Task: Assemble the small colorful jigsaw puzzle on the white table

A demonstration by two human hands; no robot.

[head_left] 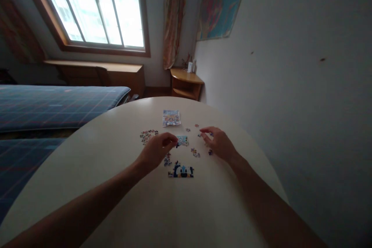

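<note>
While the left hand (155, 149) hung with thumb and forefinger drawn close beside a light-blue puzzle section (183, 140), the right hand (220, 143) had its thumb and forefinger slightly parted among scattered pieces (210, 152). Whether the left fingertips gripped the small dark piece (177, 145) by them, I could not tell. The two hands were apart, with a few loose pieces (193, 151) between them. Nearer the wearer than both hands lay a joined dark-blue strip (183, 171); beyond the left hand were a piece pile (144, 137) and a printed packet (171, 118), all on the pale table (203, 205).
</note>
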